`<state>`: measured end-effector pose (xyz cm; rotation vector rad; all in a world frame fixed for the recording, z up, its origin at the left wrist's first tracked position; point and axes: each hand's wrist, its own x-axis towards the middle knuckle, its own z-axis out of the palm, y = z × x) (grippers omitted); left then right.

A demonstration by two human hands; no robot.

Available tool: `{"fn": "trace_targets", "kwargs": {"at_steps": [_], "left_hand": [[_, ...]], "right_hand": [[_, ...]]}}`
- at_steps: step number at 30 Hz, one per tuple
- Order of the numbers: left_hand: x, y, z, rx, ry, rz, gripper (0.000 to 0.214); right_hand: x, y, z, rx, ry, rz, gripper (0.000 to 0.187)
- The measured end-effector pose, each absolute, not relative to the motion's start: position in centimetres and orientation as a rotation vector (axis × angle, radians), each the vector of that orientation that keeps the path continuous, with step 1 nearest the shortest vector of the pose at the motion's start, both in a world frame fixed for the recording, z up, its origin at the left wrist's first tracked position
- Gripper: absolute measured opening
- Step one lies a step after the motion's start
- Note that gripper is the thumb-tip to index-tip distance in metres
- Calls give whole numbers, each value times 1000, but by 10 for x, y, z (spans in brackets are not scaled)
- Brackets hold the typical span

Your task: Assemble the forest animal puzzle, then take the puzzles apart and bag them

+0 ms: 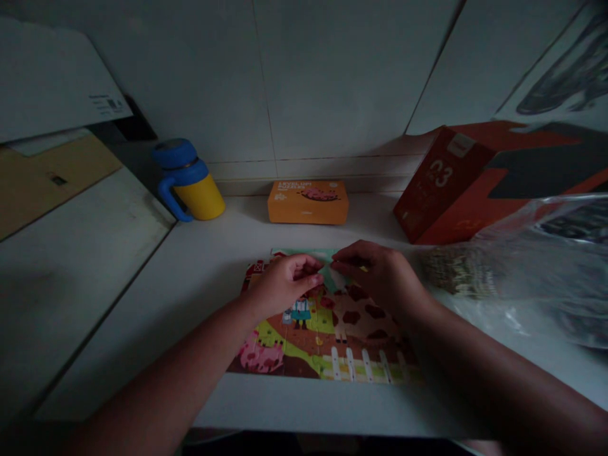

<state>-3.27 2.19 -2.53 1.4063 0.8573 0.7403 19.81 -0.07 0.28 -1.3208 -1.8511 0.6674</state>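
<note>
A farm-scene jigsaw puzzle (304, 335) lies on the white tabletop, its interlocking pieces showing a spotted cow, a pink pig, a figure and a white fence. Over its upper middle, my left hand (287, 278) is closed, with fingers curled and the thumb close to the forefinger. Just across from it, my right hand (375, 269) pinches with thumb and forefinger, and the two sets of fingertips nearly meet. Pale green sky pieces show under and between them. Whatever is in either pinch is too small and dim to make out. My hands hide part of the puzzle's top.
Behind the puzzle stands an orange puzzle box (308, 202). A blue and yellow mug (197, 187) with a handle is at the back left. On the right are a red-orange carton (441, 183) and a clear plastic bag (513, 272). A light panel (61, 253) borders the left side.
</note>
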Motion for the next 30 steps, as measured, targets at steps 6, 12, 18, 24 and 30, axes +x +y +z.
{"fn": "trace_targets", "kwargs": {"at_steps": [6, 12, 18, 24, 30], "left_hand": [[-33, 20, -24, 1352, 792, 729, 20], [-34, 20, -22, 1320, 800, 738, 28], [-33, 18, -19, 1277, 798, 723, 24], [-34, 17, -15, 1189, 878, 808, 25], [-34, 20, -19, 1389, 902, 802, 17]], "right_hand": [[198, -2, 7, -1261, -1962, 571, 7], [201, 1, 3, -1296, -1958, 685, 15], [203, 3, 1, -1385, -1851, 815, 15], [203, 5, -10, -1388, -1791, 894, 32], [202, 1, -4, -1280, -1873, 819, 23]]}}
